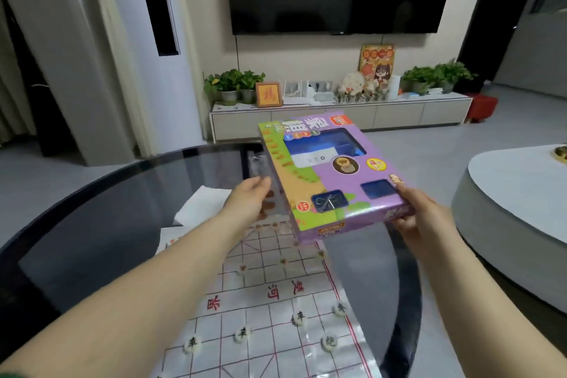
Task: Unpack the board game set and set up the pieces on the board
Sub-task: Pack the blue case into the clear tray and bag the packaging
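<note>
Nearest, at the bottom: white pieces (192, 344) set on the grid lines of the board (270, 356), spread flat on the dark glass tabletop (92, 224). Beyond the river lettering, brown pieces (283, 261) on the far half, small and blurred.

Above that far half, well off the tabletop and tilted: the purple box (331, 181). Pinched at its near right corner by the right hand (420, 218), thumb on top and fingers underneath. Through the lid windows, only a blue insert and a white card; no pieces to be made out inside.

Left hand (248, 196) with fingers loosely extended and holding nothing, just beside the box's left edge; cannot tell whether touching it. Past that hand, a white sheet (199, 202) lying on the tabletop, plus something clear and too blurred to name.

Judging by this: unpacking done or nearly so, board laid out, pieces standing on both halves. Left to do: probably putting the box aside. Impossible to say whether every piece is placed, with the far rows hidden by the box and the nearest row cut off by the frame.
</note>
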Tool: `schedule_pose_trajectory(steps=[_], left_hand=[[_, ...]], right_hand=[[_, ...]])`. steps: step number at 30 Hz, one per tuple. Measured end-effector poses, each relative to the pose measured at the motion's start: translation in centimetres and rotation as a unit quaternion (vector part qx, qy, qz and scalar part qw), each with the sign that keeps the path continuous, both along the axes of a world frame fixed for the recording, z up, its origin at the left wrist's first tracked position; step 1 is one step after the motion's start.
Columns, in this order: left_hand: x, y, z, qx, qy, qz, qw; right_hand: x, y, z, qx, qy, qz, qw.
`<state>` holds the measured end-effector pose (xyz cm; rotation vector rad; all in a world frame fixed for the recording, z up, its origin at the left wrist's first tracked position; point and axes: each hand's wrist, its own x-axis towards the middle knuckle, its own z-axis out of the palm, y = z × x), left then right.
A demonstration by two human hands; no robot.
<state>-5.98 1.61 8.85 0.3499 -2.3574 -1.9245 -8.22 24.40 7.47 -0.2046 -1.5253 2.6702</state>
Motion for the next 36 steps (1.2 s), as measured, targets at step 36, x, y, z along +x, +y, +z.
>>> schedule_pose_trajectory(steps=[36], left_hand=[[-15.4,-3.9,-9.1,-0.559,-0.109,-0.139,0.81]], right_hand=[[-7.0,7.2,-10.5,0.335,-0.063,-0.114,0.933]])
